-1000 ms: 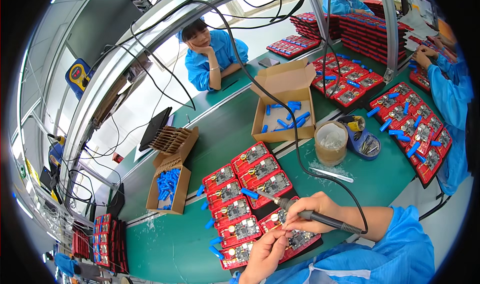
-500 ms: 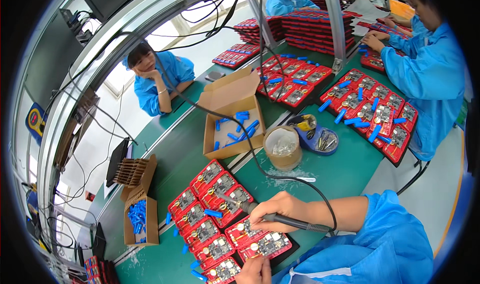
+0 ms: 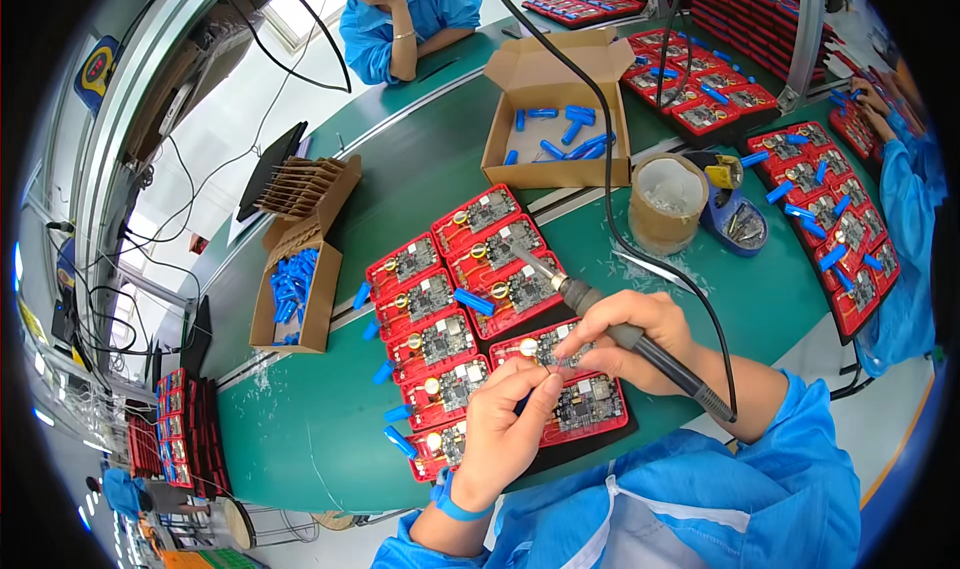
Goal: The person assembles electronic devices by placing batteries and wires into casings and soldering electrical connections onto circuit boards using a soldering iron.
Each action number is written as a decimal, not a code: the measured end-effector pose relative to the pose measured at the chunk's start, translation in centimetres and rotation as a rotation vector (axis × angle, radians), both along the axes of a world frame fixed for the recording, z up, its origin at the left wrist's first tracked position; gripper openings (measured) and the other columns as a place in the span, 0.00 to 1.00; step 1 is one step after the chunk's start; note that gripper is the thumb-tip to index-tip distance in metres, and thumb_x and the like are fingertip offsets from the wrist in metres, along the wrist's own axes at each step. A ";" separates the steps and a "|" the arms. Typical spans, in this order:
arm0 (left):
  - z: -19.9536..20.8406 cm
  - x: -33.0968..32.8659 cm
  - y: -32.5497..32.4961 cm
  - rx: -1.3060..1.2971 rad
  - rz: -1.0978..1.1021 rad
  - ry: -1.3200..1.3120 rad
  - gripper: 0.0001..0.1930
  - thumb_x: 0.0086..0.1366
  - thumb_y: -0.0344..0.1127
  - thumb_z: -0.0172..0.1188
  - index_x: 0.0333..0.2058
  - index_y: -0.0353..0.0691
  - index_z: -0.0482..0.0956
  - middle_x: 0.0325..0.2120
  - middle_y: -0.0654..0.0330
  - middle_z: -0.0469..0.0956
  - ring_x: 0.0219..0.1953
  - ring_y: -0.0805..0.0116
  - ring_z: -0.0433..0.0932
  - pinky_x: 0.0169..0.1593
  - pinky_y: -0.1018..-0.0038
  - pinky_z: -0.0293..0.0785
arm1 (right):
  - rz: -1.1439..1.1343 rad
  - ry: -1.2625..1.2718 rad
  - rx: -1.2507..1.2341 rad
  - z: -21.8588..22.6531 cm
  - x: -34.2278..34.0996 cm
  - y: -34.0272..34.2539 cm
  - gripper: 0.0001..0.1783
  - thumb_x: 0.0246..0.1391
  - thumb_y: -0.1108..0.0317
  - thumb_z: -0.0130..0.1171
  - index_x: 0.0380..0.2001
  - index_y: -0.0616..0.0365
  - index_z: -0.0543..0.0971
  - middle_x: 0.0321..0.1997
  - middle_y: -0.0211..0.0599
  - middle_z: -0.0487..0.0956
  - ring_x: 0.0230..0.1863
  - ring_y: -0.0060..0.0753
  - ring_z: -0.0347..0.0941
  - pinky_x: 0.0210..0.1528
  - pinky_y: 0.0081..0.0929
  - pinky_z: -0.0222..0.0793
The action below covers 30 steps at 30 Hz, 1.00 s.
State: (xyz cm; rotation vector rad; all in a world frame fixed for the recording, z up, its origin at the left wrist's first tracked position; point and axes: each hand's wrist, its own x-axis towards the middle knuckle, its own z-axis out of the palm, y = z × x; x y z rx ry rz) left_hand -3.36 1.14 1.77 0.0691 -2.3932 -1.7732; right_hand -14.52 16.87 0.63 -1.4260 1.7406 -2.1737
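My right hand (image 3: 640,334) is closed around the dark handle of a soldering iron (image 3: 690,381), its metal tip slanting up left over the circuit boards. Close against it, my left hand (image 3: 505,429) pinches a small blue cylinder (image 3: 522,404), mostly hidden by the fingers. Thin leads seem to show between both hands' fingertips. Beneath them lies a red panel of circuit boards (image 3: 590,409), partly covered by my hands. More red-framed boards (image 3: 430,344) adjoin it on the left and beyond, with several blue cylinders (image 3: 474,302) on and beside them.
An open cardboard box (image 3: 555,174) holds blue cylinders; another box (image 3: 318,304) stands left. A round tub (image 3: 667,204) and a blue soldering stand (image 3: 740,224) are right of centre. Loaded red panels (image 3: 845,239) lie farther right. A person (image 3: 405,24) leans on the far table side.
My left hand has come up from the near board edge to meet my right hand and now pinches a blue cylinder. The soldering iron stays in my right hand. The view has swung rightward and down.
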 end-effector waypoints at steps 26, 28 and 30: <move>-2.1 -0.5 0.9 0.026 0.265 0.240 0.03 0.59 0.27 0.59 0.30 0.33 0.78 0.25 0.60 0.74 0.28 0.75 0.70 0.33 0.80 0.66 | -0.174 -0.083 0.152 -0.5 1.4 -0.5 0.13 0.43 0.74 0.66 0.32 0.57 0.73 0.26 0.35 0.78 0.23 0.23 0.75 0.24 0.18 0.68; -2.4 -0.6 1.0 0.075 0.281 0.223 0.04 0.60 0.27 0.59 0.30 0.33 0.78 0.25 0.60 0.74 0.28 0.75 0.69 0.33 0.80 0.66 | -0.188 -0.057 0.122 -0.6 1.2 -0.6 0.12 0.42 0.75 0.66 0.31 0.57 0.74 0.26 0.36 0.78 0.24 0.27 0.76 0.26 0.20 0.69; -2.5 -0.6 1.0 0.092 0.248 0.202 0.03 0.59 0.27 0.59 0.30 0.33 0.78 0.25 0.61 0.74 0.28 0.75 0.69 0.33 0.80 0.65 | -0.172 -0.033 0.122 -0.8 1.0 -0.6 0.12 0.42 0.76 0.65 0.31 0.58 0.74 0.26 0.36 0.78 0.24 0.28 0.76 0.26 0.21 0.70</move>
